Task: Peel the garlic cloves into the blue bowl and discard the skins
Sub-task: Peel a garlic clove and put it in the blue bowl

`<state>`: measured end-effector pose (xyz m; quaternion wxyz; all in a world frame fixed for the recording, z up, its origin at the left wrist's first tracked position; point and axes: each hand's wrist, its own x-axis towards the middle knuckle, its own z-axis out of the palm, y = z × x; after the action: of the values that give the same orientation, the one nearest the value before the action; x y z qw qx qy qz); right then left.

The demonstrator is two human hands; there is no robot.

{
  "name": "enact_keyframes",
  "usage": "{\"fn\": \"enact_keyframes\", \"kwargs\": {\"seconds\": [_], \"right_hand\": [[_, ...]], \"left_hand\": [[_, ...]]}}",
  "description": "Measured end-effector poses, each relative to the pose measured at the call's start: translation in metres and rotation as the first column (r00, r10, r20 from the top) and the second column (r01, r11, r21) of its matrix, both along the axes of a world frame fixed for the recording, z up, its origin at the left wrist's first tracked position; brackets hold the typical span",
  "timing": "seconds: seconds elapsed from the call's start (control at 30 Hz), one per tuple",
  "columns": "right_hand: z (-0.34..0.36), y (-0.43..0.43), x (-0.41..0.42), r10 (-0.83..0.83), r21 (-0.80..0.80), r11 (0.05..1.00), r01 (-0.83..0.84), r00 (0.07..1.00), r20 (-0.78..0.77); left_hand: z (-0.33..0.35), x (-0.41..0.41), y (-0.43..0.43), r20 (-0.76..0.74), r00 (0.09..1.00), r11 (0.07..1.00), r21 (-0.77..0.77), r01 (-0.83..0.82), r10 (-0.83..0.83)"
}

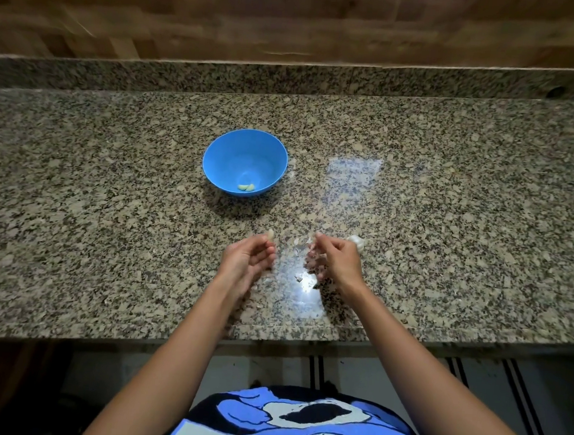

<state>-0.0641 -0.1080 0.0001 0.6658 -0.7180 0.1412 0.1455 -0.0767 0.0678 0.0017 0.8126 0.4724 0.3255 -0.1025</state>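
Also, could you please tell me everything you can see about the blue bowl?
The blue bowl is a small round bowl of smooth, plain bright blue, plastic by its look, with no pattern or handle. It stands upright on the speckled granite countertop, left of centre and farther from the person than the left hand and the right hand, neither of which touches it. At its bottom lie what look like two pale peeled garlic cloves, side by side; otherwise it is empty.

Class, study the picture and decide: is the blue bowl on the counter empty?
No: pale peeled garlic cloves lie at the bottom of the blue bowl.
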Motion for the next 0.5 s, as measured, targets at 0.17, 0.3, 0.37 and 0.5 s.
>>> {"fn": "enact_keyframes", "kwargs": {"seconds": [0.17, 0.3, 0.37, 0.5], "right_hand": [[-0.003, -0.007, 0.000, 0.076, -0.187, 0.980, -0.066, 0.996, 0.049], [-0.002, -0.009, -0.003, 0.079, -0.258, 0.964, -0.060, 0.995, 0.066], [-0.004, -0.014, -0.005, 0.015, -0.230, 0.973, -0.002, 0.998, 0.057], [-0.010, -0.025, -0.009, -0.190, -0.091, 0.979, 0.185, 0.981, -0.049]], "left_hand": [[-0.014, 0.012, 0.031, 0.010, 0.983, 0.624, 0.774, 0.109, -0.184], [-0.016, 0.011, 0.031, 0.046, 0.967, 0.318, 0.947, 0.038, -0.252], [-0.020, -0.002, 0.021, 0.148, 0.911, 0.210, 0.975, -0.070, -0.384], [-0.042, -0.026, -0.016, -0.104, 0.693, 0.038, 0.982, 0.186, -0.714]]}}
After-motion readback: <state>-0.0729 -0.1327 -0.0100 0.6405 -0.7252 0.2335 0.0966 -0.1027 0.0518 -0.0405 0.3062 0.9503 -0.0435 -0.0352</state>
